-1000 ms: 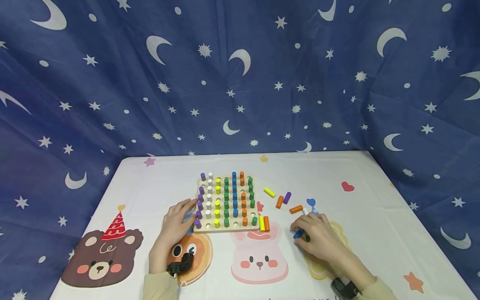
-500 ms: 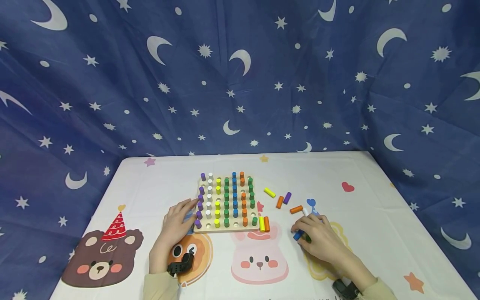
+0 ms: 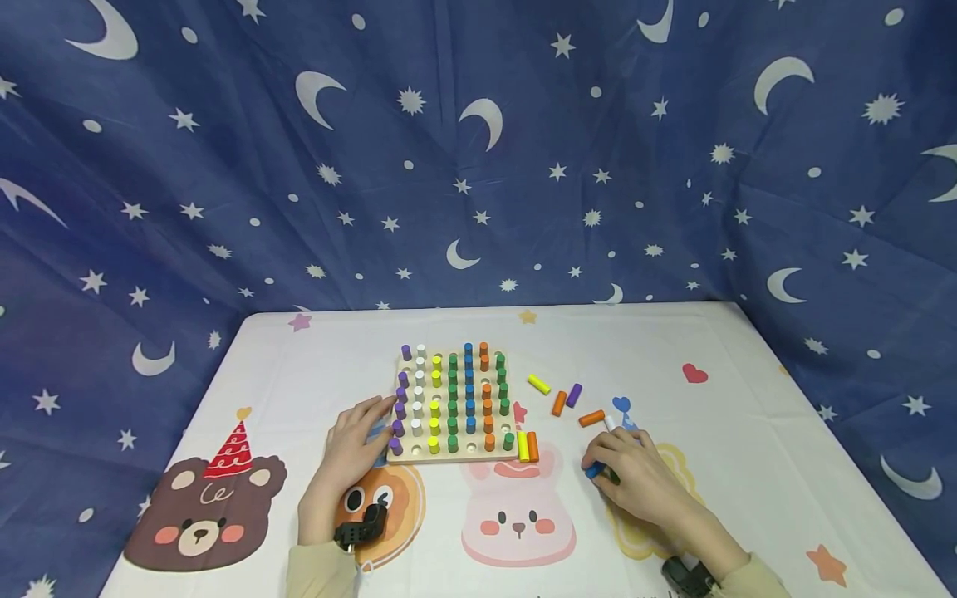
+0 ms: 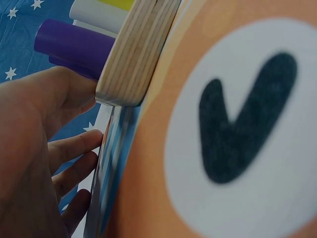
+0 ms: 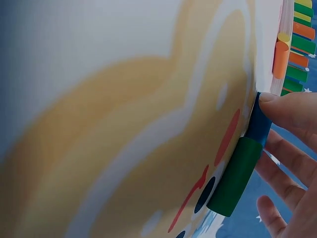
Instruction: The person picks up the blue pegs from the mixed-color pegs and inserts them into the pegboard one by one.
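A wooden pegboard (image 3: 449, 458) lies mid-table, with rows of purple, white, yellow, green, blue and orange pegs upright in it. My left hand (image 3: 355, 436) rests at its left side, the fingers loosely extended and touching the front left corner, where a purple peg (image 4: 74, 47) stands. Right of the board, my right hand (image 3: 635, 473) pinches a blue peg (image 5: 259, 119) lying on the cloth, thumb on its near end. A green peg (image 5: 235, 178) lies against the blue one, partly hidden by the hand in the head view.
Loose pegs lie between board and right hand: yellow (image 3: 538, 384), purple (image 3: 574, 395), orange (image 3: 559, 404), another orange (image 3: 592, 419) and white (image 3: 609, 423). A yellow peg (image 3: 522, 447) and an orange peg (image 3: 532, 447) lie along the board's right edge. A blue curtain (image 3: 478, 166) hangs behind.
My right fingers have drawn slightly over the blue peg, so less of it shows. The left hand and the board stay in place.
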`<state>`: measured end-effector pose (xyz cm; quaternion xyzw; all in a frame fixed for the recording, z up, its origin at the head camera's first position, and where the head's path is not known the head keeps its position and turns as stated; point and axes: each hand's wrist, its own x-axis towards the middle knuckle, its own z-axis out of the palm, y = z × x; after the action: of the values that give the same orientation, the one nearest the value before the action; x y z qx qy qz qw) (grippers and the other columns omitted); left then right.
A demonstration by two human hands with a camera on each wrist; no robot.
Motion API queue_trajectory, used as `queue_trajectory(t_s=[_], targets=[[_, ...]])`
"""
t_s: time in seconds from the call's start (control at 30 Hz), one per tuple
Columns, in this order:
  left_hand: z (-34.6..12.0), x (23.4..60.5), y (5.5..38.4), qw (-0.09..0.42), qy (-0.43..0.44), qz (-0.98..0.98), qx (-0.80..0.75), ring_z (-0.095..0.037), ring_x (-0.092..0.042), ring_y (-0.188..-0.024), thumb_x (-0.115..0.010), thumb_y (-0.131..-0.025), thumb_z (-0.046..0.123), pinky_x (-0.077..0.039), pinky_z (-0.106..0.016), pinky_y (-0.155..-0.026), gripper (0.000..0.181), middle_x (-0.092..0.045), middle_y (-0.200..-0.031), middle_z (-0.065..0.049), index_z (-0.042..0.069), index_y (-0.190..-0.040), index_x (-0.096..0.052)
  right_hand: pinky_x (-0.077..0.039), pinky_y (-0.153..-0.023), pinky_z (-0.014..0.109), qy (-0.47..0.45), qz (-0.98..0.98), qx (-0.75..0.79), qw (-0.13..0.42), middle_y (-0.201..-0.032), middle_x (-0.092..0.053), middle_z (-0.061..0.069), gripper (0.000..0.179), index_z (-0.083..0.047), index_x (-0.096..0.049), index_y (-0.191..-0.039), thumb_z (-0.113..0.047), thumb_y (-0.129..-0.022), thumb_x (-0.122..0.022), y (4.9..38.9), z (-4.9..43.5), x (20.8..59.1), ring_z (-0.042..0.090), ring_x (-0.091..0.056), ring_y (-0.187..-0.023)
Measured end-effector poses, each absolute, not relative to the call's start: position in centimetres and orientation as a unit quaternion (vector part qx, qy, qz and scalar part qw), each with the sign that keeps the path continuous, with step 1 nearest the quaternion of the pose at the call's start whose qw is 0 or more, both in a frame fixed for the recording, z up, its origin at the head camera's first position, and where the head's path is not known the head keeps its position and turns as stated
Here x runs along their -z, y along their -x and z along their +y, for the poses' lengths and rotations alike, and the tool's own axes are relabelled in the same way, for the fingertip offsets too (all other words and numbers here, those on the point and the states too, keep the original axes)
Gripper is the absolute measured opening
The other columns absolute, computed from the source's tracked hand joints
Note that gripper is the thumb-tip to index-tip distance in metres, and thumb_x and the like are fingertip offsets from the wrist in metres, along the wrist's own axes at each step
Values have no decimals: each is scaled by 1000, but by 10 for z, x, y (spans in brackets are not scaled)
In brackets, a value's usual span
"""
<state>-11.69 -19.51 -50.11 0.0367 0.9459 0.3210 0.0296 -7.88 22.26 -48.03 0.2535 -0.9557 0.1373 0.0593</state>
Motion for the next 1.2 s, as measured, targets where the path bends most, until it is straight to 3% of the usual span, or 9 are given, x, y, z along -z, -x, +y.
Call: queue_trajectory(t_s=[0.63,0.93,1.2], targets=[[-194,500,117,31,-29,947,-318,-34,-30,-138,-53,-97,29,-27,-57,-106,50,-38,-152,-11,22,-145,-43,-36,-85,37,-254,-954,-130,87,-89,-63,-16,20,-26,-67,-87,-23,-75,-82,86,215,478,6,-51,-90],[-195,500,117,28,-33,948,-315,-35,-30,-138,-53,-97,29,-27,-59,-106,50,-38,-152,-11,23,-145,-43,-39,-89,41,-261,-949,-153,89,-98,-68,-9,20,-23,-66,-90,-23,-76,-81,91,205,474,16,-61,-104],[-195,500,117,29,-35,948,-314,-35,-30,-138,-53,-97,29,-26,-59,-106,50,-38,-152,-11,23,-145,-43,-38,-88,36,-253,-948,-174,82,-89,-64,-13,20,-23,-67,-91,-23,-76,-80,96,192,469,9,-55,-93]])
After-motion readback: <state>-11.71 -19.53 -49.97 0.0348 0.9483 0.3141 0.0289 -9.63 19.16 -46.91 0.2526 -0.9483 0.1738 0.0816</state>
